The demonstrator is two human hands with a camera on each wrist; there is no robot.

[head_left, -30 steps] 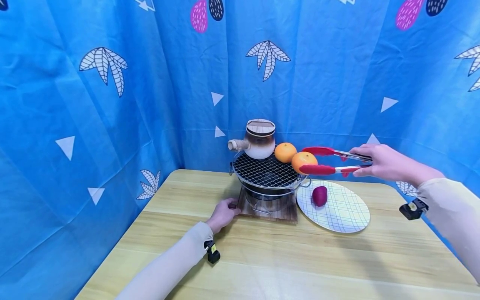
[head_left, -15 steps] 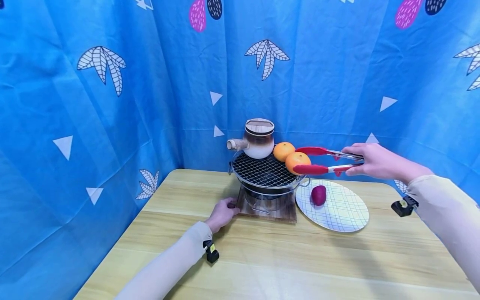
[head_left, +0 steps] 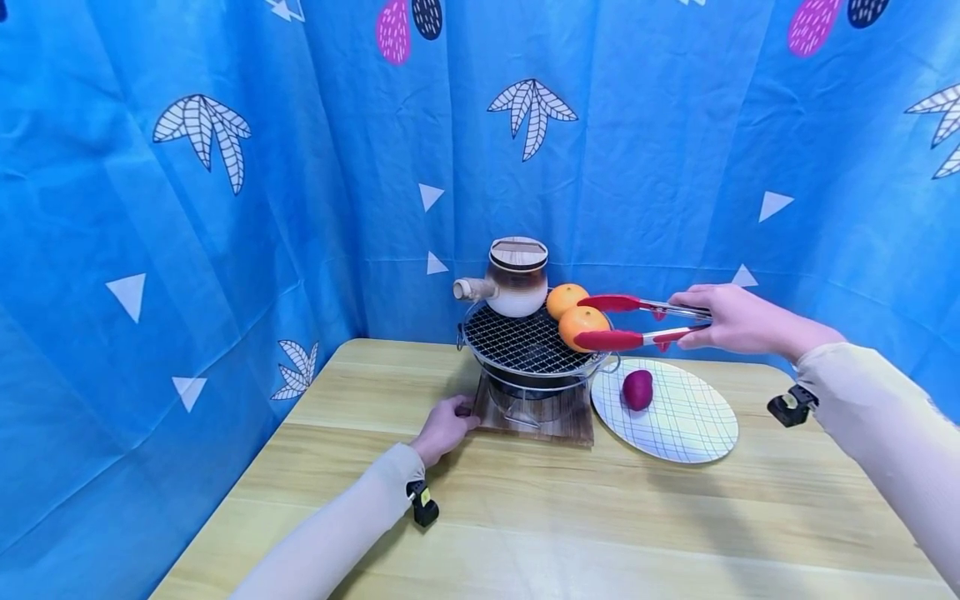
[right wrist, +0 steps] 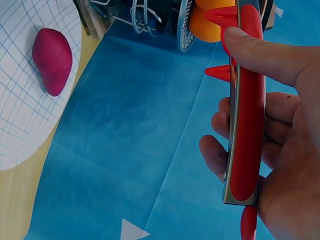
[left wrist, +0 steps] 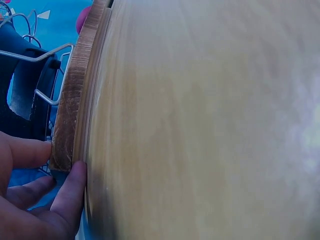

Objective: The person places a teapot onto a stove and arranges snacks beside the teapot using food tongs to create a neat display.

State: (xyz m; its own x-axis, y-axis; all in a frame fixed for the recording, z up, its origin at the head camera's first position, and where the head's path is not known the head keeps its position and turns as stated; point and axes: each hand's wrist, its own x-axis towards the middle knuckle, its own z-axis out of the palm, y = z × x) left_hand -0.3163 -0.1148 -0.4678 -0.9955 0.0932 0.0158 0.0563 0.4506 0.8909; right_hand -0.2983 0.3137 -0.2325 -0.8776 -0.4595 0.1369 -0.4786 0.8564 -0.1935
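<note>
My right hand grips a pair of red-tipped tongs. The tong tips lie around the front orange, at the right side of the round wire grill; whether this orange touches the mesh I cannot tell. Directly behind it sits a second orange. At the grill's back stands a clay pot with a wooden lid and a side handle. My left hand pinches the near left corner of the wooden board under the stove, thumb and fingers at its edge.
Right of the board lies an oval checked plate bearing a dark purple-red, roundish item. A blue patterned curtain hangs around the back and left of the wooden table.
The right hand has moved left with the tongs, bringing the front orange further over the grill, closer in front of the other orange. The left hand stays at the board's corner.
</note>
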